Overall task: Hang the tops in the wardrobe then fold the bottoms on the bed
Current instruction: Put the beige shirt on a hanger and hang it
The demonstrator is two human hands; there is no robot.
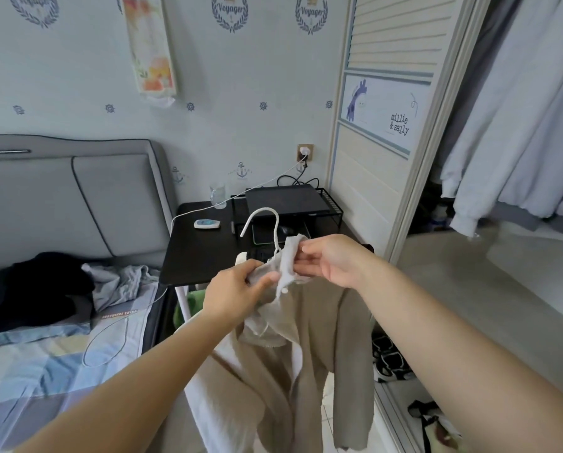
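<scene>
A beige top [309, 361] with a pale collar hangs in front of me on a white hanger [267, 223], whose hook sticks up above my hands. My left hand [237, 291] grips the collar on the left, thumb over the fabric. My right hand [329, 258] pinches the collar's upper edge on the right. The open wardrobe [515, 132] stands at the right with pale garments hanging inside. On the bed [45, 364] at the left lie a black garment [38, 286] and a grey one [120, 282].
A black bedside table [205, 250] stands behind the top, carrying a wire rack, a dark box, a glass and a small white device. A white cable runs from the wall socket onto the bed. Shoes and a bag lie on the wardrobe floor at lower right.
</scene>
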